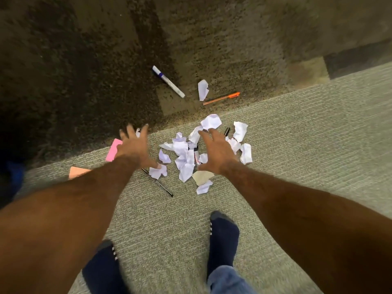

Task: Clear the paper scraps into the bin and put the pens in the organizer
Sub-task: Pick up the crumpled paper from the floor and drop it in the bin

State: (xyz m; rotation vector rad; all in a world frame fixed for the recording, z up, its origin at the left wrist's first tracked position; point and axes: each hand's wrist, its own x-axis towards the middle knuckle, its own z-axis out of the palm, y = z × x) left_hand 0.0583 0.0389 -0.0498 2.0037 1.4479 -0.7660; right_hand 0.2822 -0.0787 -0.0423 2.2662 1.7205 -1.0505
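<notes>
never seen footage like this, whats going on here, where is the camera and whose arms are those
There is no machine here: a person wears one camera on the head, looking down, so the arms are that person's own. The left hand and right hand reach down with fingers spread; neither holds anything. On the carpet lie a heap of crumpled paper scraps, a white marker, an orange pen, a black pen and a pink note. No bin or organizer shows.
</notes>
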